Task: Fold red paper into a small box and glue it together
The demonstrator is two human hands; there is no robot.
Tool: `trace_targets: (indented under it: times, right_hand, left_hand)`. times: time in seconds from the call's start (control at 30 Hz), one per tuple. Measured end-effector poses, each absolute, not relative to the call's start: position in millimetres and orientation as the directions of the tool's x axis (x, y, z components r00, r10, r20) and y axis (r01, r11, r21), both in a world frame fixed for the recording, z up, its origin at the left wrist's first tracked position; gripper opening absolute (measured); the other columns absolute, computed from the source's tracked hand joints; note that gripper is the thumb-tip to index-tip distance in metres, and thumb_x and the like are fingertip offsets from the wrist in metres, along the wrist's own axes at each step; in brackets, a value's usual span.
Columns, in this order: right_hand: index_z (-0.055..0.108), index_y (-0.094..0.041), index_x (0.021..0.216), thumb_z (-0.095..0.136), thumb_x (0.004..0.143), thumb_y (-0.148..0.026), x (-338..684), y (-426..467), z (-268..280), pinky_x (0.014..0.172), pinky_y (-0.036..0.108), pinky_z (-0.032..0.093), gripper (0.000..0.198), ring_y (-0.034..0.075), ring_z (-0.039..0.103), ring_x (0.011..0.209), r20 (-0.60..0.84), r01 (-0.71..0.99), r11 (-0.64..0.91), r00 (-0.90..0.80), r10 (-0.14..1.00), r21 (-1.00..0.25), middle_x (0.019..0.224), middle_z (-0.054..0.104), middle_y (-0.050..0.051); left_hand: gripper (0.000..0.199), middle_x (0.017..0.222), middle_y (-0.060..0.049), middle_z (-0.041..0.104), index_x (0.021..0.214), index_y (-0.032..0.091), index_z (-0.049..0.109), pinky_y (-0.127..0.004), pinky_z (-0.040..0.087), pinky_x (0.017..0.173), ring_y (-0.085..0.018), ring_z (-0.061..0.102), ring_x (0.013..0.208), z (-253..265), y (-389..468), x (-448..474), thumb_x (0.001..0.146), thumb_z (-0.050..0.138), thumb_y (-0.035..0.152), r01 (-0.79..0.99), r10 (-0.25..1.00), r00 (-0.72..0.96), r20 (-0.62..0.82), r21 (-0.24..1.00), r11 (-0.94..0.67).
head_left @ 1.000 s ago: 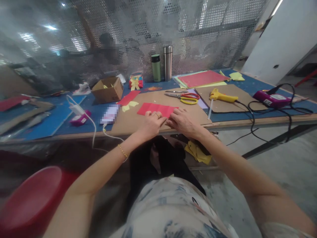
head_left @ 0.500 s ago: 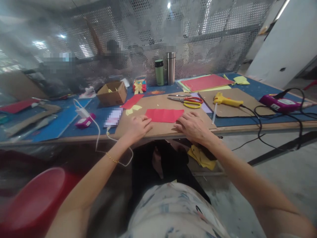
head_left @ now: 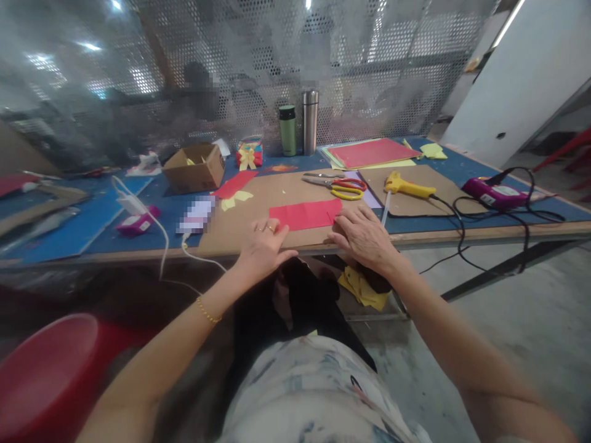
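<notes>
Red paper strip (head_left: 300,216) lies on the cardboard sheet (head_left: 240,224), atop the bench (head_left: 438,224). My left fingers (head_left: 282,233) sit loose at its near-left corner; right fingers (head_left: 347,223) relaxed at its right end. Likely light, easily creased; best pinched by short ends.

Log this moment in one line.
Creased red paper: on cardboard; left hand: at its left end; right hand: at its right end; glue gun: farther right
</notes>
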State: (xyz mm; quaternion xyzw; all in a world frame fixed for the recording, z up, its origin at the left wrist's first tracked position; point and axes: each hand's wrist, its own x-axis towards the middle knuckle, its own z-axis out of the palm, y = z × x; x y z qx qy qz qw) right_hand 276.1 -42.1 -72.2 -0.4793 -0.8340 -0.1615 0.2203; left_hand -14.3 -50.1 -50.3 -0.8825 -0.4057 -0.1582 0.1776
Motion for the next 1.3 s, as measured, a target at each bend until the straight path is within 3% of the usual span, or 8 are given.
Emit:
trace_targets:
  times: [0.23,0.33,0.5,0.67,0.9,1.3]
  right_hand:
    - [0.067,-0.018,0.102,0.043,0.11,-0.05,279.6,-38.5,-69.3,0.105,0.044,0.043,0.041,0.03,0.063,0.102,0.499,0.842,0.54,-0.471,0.728,0.007,0.112,0.071,0.016]
    - [0.068,-0.018,0.107,0.044,0.109,-0.054,282.5,-38.1,-72.0,0.105,0.045,0.044,0.043,0.031,0.063,0.106,0.512,0.828,0.56,-0.469,0.72,-0.028,0.116,0.071,0.017]
    - [0.07,-0.019,0.108,0.046,0.108,-0.058,291.3,-32.6,-72.5,0.097,0.046,0.048,0.046,0.032,0.064,0.105,0.492,0.81,0.577,-0.461,0.738,-0.107,0.116,0.07,0.017]
    - [0.074,-0.02,0.106,0.043,0.108,-0.034,300.0,-15.7,-58.8,0.094,0.04,0.049,0.034,0.027,0.064,0.101,0.453,0.731,0.65,-0.518,0.726,-0.206,0.107,0.072,0.013]
    - [0.076,-0.015,0.088,0.055,0.097,-0.022,287.7,1.8,-38.1,0.08,0.035,0.044,0.024,0.026,0.066,0.09,0.368,0.874,0.464,-0.388,0.845,-0.143,0.093,0.076,0.014]
    - [0.075,-0.017,0.094,0.072,0.088,-0.022,283.8,28.2,-23.1,0.071,0.027,0.044,0.008,0.018,0.065,0.079,0.061,0.853,0.358,-0.363,0.93,-0.38,0.092,0.077,0.006]
  left_hand:
    - [0.06,0.115,-0.022,0.073,0.145,0.006,0.063,-0.051,0.041,0.104,-0.036,0.066,0.11,-51.1,-53.8,-6.5,0.099,0.069,0.045,0.755,0.628,0.652,0.425,-0.285,-0.59]
    - [0.059,0.117,-0.023,0.072,0.146,0.007,0.062,-0.051,0.039,0.105,-0.036,0.065,0.112,-46.2,-50.1,12.8,0.102,0.064,0.047,0.748,0.61,0.655,0.445,-0.274,-0.604]
    - [0.045,0.116,-0.015,0.07,0.126,0.016,0.074,-0.043,0.038,0.098,-0.028,0.061,0.111,-42.7,-30.0,62.1,0.112,0.042,0.044,0.67,0.595,0.689,0.414,-0.05,-0.74]
    - [0.041,0.117,-0.011,0.069,0.126,0.024,0.078,-0.043,0.039,0.096,-0.027,0.058,0.111,-47.3,-14.5,81.1,0.111,0.044,0.042,0.703,0.701,0.617,0.357,0.15,-0.695]
    - [0.036,0.118,-0.011,0.069,0.128,0.023,0.079,-0.046,0.04,0.097,-0.027,0.059,0.112,-50.0,-14.5,79.0,0.108,0.051,0.032,0.717,0.717,0.601,0.353,0.158,-0.679]
    - [0.033,0.117,-0.012,0.075,0.12,0.02,0.081,-0.045,0.042,0.095,-0.028,0.062,0.111,-53.3,-15.1,75.1,0.107,0.052,0.03,0.696,0.679,0.586,0.443,0.153,-0.701]
